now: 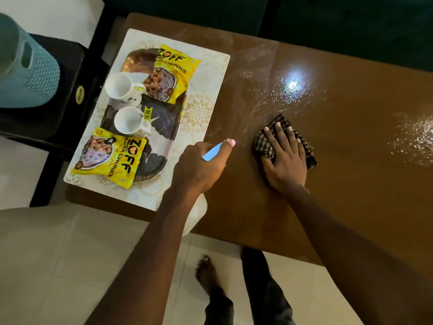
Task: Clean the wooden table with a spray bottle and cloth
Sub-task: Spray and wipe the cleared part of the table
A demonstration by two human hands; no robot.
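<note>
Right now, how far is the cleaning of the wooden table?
Done: spray droplets already lie on the table, around the bright light reflection and at the right edge. In hand: the right hand presses the checked cloth flat on the wood, while the left hand holds the spray bottle. Left: the droplets are not yet wiped, and the area under the tray is covered.

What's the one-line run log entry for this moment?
left hand: grips spray bottle | right hand: flat on checked cloth | table: wet droplets ahead | tray: left end
</note>
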